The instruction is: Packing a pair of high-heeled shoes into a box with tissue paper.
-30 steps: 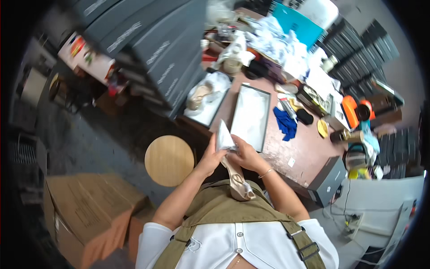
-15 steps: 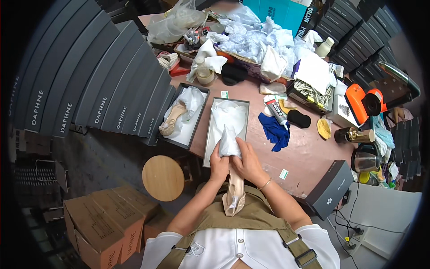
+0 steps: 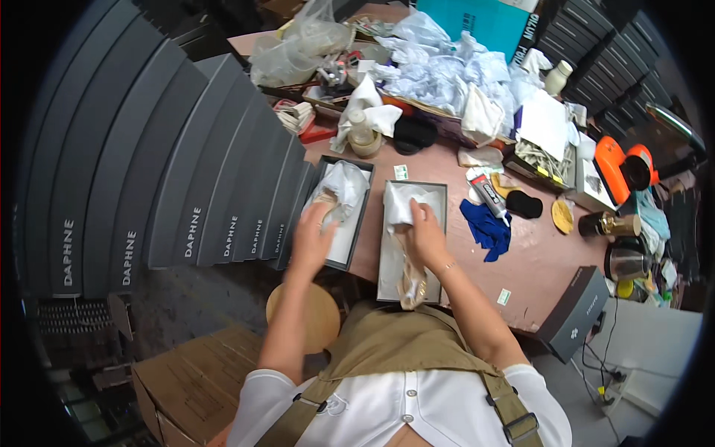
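Observation:
Two grey shoeboxes stand side by side at the table's near edge. In the right box (image 3: 436, 279) a beige sandal (image 3: 411, 277) with a sparkly heel part lies over the white tissue, heel toward me. My right hand (image 3: 427, 235) is closed on its front part, where white paper (image 3: 400, 205) wraps the toe. The left box (image 3: 363, 220) holds the matching sandal (image 3: 325, 198) with white tissue around its far end. My left hand (image 3: 309, 240), slightly blurred, curls around this sandal's heel part and hides much of it.
Stacked dark shoeboxes (image 3: 223, 171) rise at the left. A blue cloth (image 3: 486, 231), a glue tube (image 3: 489, 197) and a black pad (image 3: 523, 204) lie to the right. Crumpled tissue (image 3: 447, 71) fills a box behind. A box lid (image 3: 572, 316) leans at the right edge; a round stool (image 3: 313, 320) stands below.
The right sandal has gone from both hands at my lap into the right box, held by my right hand. My left hand has let go of it and moved to the left box's sandal.

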`<action>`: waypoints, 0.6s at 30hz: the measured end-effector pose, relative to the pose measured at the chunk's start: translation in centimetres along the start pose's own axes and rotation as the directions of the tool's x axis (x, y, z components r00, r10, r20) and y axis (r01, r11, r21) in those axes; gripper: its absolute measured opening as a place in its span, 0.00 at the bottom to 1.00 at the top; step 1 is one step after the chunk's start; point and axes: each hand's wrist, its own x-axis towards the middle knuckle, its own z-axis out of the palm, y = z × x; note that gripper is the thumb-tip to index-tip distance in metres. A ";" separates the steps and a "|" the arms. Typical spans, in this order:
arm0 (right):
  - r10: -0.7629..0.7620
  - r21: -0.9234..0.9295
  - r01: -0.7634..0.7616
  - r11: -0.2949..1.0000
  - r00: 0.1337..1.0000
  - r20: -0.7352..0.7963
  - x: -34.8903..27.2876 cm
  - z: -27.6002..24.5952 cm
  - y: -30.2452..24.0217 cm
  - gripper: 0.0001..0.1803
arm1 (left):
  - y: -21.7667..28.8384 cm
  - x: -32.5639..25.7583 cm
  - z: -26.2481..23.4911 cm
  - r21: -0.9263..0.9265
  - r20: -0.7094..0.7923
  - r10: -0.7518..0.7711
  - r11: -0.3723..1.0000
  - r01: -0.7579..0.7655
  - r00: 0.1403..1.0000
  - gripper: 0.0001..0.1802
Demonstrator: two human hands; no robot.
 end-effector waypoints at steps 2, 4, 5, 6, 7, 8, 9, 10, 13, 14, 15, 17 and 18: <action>-0.014 -0.175 0.040 0.984 0.989 0.147 0.0 2.1 1.3 0.27 | -6.2 -0.1 -2.1 0.269 0.147 -0.161 0.956 0.117 0.976 0.24; -0.052 -0.239 0.113 0.964 0.967 0.249 -0.9 1.9 0.9 0.26 | -9.2 -0.6 -2.2 0.232 0.385 -0.315 0.943 0.239 0.868 0.23; -0.143 -0.279 0.209 0.937 0.960 0.240 -1.3 1.1 0.8 0.26 | -10.8 -1.2 -1.7 0.154 0.448 -0.277 0.961 0.232 0.850 0.22; -0.220 -0.324 0.294 0.899 0.944 0.248 -2.4 -0.8 0.3 0.26 | -10.4 -1.1 -1.3 0.065 0.463 -0.323 0.941 0.332 0.825 0.21; -0.289 -0.365 0.372 0.853 0.920 0.263 -3.7 -1.9 0.3 0.27 | -8.6 -1.2 -0.9 -0.018 0.489 -0.367 0.903 0.430 0.791 0.20; -0.333 -0.357 0.423 0.833 0.898 0.286 -4.7 -2.1 0.5 0.26 | -7.3 -1.3 -0.5 -0.092 0.514 -0.409 0.847 0.523 0.754 0.20; -0.388 -0.343 0.482 0.806 0.869 0.308 -5.4 -1.9 0.5 0.25 | -8.4 -2.1 0.8 -0.036 0.338 -0.075 0.995 0.092 0.938 0.19; -0.449 -0.332 0.547 0.768 0.831 0.329 -5.7 -1.6 0.6 0.24 | -8.6 -1.6 1.7 0.171 0.305 0.069 0.977 -0.126 0.950 0.19; -0.406 -0.244 0.558 0.793 0.783 0.471 -4.7 1.3 0.0 0.23 | -10.8 0.6 4.6 0.323 0.409 0.206 0.878 -0.353 0.889 0.20; -0.394 -0.266 0.528 0.806 0.815 0.424 -4.4 2.6 0.9 0.22 | -11.7 0.7 5.4 0.301 0.463 0.197 0.882 -0.362 0.864 0.20; -0.387 -0.257 0.518 0.816 0.820 0.422 -3.8 3.3 1.0 0.22 | -12.1 1.1 5.4 0.294 0.465 0.202 0.883 -0.365 0.862 0.20; -0.373 -0.237 0.497 0.835 0.827 0.421 -3.2 4.0 1.3 0.21 | -12.5 1.5 5.4 0.281 0.469 0.210 0.886 -0.370 0.858 0.20; -0.424 -0.168 0.499 0.850 0.838 0.343 -3.4 4.2 2.2 0.23 | -12.0 1.7 4.7 0.272 0.447 0.209 0.894 -0.355 0.870 0.21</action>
